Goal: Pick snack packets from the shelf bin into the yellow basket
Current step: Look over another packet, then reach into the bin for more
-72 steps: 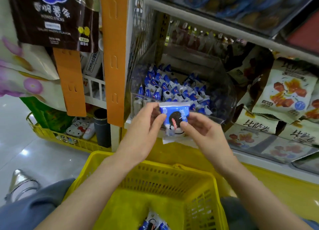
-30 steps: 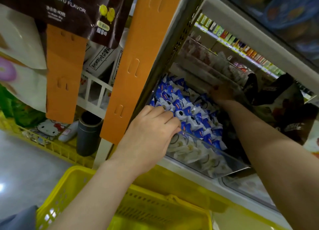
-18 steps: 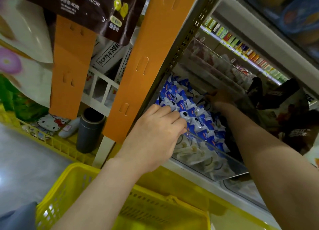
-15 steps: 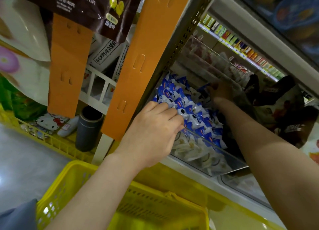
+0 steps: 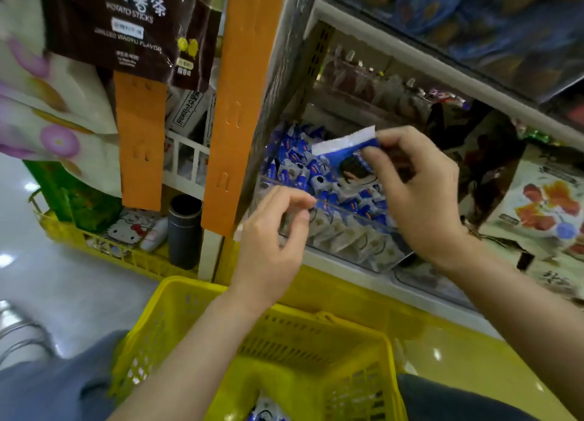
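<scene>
A clear shelf bin [image 5: 343, 242] holds several blue-and-white snack packets [image 5: 295, 164]. My right hand [image 5: 417, 196] pinches one blue-and-white packet [image 5: 343, 153] by its top edge and holds it above the bin. My left hand [image 5: 273, 240] is at the bin's front wall with thumb and fingers pinched together; what is between them is hidden. The yellow basket [image 5: 316, 322] sits below both hands, with a packet [image 5: 265, 411] lying in its bottom.
An orange shelf post [image 5: 234, 104] stands left of the bin. Dark potato-stick bags [image 5: 126, 25] hang at upper left. Larger pale snack bags [image 5: 543, 205] fill the shelf to the right. A dark cylinder [image 5: 185, 231] and a low yellow rack [image 5: 94, 243] stand on the floor.
My right hand has come out from deep in the bin with a packet held up. My left hand has drawn back from the packets to the bin's front wall. The view has tilted down.
</scene>
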Tool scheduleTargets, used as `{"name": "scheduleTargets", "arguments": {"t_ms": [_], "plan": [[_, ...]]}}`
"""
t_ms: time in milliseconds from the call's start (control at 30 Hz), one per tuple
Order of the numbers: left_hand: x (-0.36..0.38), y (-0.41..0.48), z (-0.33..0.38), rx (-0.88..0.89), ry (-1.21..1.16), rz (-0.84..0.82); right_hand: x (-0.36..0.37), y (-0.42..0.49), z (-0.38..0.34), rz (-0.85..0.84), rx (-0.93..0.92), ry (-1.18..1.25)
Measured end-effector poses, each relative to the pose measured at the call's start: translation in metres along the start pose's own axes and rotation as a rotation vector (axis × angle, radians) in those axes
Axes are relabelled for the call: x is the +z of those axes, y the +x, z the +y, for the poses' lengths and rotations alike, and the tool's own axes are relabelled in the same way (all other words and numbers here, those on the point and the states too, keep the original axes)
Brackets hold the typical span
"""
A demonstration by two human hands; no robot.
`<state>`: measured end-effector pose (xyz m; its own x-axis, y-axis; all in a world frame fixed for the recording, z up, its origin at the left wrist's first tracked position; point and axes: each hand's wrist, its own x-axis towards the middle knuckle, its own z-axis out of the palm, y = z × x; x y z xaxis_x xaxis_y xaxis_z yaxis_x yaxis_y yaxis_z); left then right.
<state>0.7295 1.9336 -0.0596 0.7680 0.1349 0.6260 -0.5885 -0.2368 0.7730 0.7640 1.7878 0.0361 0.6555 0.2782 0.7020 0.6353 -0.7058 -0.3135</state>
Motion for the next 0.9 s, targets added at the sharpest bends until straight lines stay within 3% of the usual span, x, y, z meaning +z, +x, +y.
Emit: {"name": "scheduleTargets", "arguments": {"t_ms": [133,267,500,767,900], "plan": [[0.010,-0.013,0.007,-0.365,-0.409,-0.062,-0.013,-0.034,-0.016,-0.068,0.145,0.190],[0.015,-0.023,0.007,-0.510,-0.562,-0.160,-0.007,-0.063,-0.007,-0.177,0.474,0.367],[0.023,-0.046,-0.001,-0.654,-0.295,-0.167,0.028,-0.116,0.006,-0.337,0.885,0.625],[0.019,-0.053,-0.005,-0.704,-0.259,-0.219,0.037,-0.128,0.010,-0.349,0.791,0.588],[0.022,-0.053,-0.006,-0.771,-0.282,-0.198,0.036,-0.131,0.007,-0.301,0.560,0.320]]}}
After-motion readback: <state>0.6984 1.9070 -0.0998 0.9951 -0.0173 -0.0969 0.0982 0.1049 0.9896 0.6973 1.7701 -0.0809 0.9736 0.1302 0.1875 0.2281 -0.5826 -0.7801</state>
